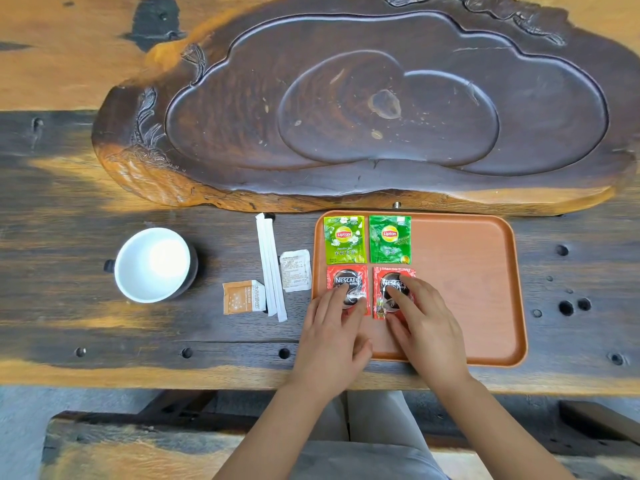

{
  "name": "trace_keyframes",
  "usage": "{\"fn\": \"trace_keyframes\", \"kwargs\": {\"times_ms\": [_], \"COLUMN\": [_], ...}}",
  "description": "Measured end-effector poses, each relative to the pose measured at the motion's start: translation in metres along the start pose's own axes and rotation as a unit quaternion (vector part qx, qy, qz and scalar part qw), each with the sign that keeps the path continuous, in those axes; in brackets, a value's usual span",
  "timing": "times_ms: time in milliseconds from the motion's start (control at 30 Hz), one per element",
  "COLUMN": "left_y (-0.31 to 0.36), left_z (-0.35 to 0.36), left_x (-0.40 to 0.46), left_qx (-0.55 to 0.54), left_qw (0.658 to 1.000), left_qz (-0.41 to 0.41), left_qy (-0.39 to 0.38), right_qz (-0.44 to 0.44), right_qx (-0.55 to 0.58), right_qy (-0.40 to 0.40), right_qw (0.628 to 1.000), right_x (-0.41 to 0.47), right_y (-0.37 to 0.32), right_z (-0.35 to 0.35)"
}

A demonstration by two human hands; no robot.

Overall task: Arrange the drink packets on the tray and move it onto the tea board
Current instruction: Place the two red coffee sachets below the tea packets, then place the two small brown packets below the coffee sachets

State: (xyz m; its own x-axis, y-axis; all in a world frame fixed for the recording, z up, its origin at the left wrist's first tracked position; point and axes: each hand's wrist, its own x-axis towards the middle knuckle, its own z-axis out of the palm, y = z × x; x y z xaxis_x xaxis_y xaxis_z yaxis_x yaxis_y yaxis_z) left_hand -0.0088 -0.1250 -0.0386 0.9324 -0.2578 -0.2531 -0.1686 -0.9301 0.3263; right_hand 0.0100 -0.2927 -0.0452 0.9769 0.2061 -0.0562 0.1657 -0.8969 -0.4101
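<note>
An orange tray [478, 271] lies on the table in front of the dark carved tea board [381, 98]. Two green Lipton packets [344, 240] [390, 239] lie side by side in the tray's far left corner. Below them lie two red Nescafe packets [347, 279] [384, 277]. My left hand [332, 337] presses its fingertips on the left red packet. My right hand [424, 323] rests its fingers on the right red packet. Neither hand lifts a packet; both lie flat.
Left of the tray on the table lie a white sachet [295, 270], two long white stick packets [270, 268] and an orange-white sugar sachet [243, 296]. A white cup [152, 265] stands further left. The tray's right half is bare.
</note>
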Motion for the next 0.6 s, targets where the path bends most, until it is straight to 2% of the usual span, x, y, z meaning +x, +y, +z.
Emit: {"fn": "trace_keyframes", "kwargs": {"times_ms": [200,300,367,433,500,600], "left_y": [0.001,-0.007,-0.027,-0.053,-0.083,-0.119], "left_z": [-0.006,-0.026,-0.041,-0.052,-0.057,-0.057], "left_x": [-0.004,-0.011,-0.017,-0.024,-0.031,-0.036], "left_qx": [-0.036,-0.103,-0.119,-0.110,-0.085,-0.039], "left_qw": [0.999,0.992,0.985,0.977,0.976,0.985], "left_qz": [-0.004,-0.013,-0.054,-0.109,-0.137,-0.145], "left_qy": [0.009,0.065,0.116,0.148,0.147,0.084], "right_qz": [0.007,-0.002,-0.027,-0.064,-0.117,-0.186], "right_qx": [0.013,0.030,0.032,0.022,0.013,-0.038], "right_qy": [0.010,0.046,0.057,0.042,0.007,-0.067], "right_qw": [1.000,0.998,0.998,0.997,0.993,0.980], "right_x": [0.000,0.006,0.018,0.034,0.051,0.073], "right_y": [-0.004,-0.017,-0.032,-0.048,-0.066,-0.090], "right_z": [-0.002,-0.009,-0.010,-0.004,0.007,0.022]}}
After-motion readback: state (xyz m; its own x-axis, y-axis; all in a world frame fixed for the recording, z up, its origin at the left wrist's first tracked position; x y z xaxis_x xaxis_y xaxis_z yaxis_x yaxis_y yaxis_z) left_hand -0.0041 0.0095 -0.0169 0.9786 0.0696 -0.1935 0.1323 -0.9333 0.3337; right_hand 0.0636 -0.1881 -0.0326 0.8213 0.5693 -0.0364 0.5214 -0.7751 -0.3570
